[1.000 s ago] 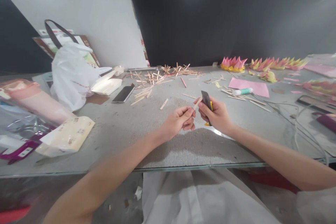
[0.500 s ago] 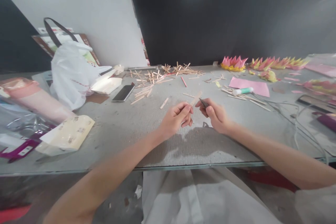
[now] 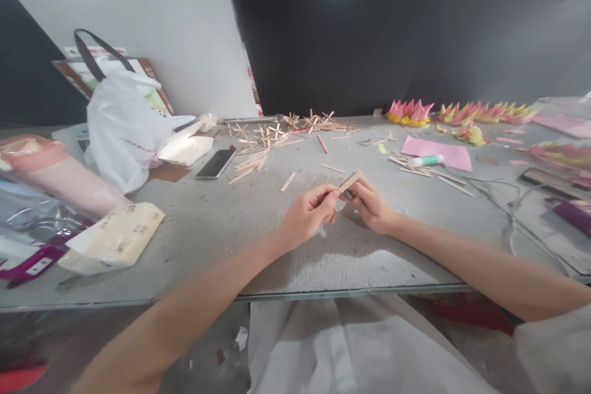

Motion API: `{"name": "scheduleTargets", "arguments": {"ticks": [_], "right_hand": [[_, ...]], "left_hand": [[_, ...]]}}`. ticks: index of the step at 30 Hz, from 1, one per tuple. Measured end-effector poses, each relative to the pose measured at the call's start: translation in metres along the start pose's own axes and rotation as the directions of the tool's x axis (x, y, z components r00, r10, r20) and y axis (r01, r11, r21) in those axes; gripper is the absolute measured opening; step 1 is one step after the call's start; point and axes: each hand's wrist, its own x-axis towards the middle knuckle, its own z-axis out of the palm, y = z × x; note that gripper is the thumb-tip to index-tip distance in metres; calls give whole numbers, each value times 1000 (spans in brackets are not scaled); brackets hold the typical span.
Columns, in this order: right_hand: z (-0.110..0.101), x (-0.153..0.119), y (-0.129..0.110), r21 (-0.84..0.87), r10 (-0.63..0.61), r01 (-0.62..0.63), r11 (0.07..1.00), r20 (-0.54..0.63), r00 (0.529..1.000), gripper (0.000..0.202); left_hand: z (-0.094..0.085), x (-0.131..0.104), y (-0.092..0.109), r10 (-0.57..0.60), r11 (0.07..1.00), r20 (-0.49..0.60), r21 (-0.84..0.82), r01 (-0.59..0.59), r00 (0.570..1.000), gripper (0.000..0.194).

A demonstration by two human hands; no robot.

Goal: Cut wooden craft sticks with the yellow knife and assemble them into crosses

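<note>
Popsicle stick, near end pinched by the left hand, seemingly for steadiness, slants over the utility knife gripped in the right hand.

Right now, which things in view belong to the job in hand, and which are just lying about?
Likely the job:
wooden stick, pinched in the left hand
dark tool, mostly hidden in the right hand
stick pile

Probably just lying about:
phone
white bag
white-and-green tube
pink paper
</note>
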Motion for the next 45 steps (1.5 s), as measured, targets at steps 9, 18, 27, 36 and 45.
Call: {"name": "scheduleTargets", "arguments": {"ticks": [9, 18, 27, 36, 45], "right_hand": [[1, -2, 3, 22, -4, 4, 1000, -3, 1000, 40], [2, -4, 5, 26, 6, -6, 1000, 14, 1000, 44], [4, -4, 7, 28, 20, -21, 999, 30, 999, 42], [6, -4, 12, 52, 39, -41, 998, 43, 998, 42], [8, -6, 13, -27, 29, -28, 999, 54, 998, 45]], "left_hand": [[-1, 0, -1, -14, 1000, 12, 15, 14, 1000, 33], [-2, 0, -2, -35, 999, 31, 25, 34, 999, 34], [-2, 0, -6, -81, 996, 65, 53, 77, 995, 36], [-5, 2, -10, -65, 998, 81, -13, 66, 995, 38], [-6, 4, -15, -99, 995, 112, 6, 99, 989, 40]]}}
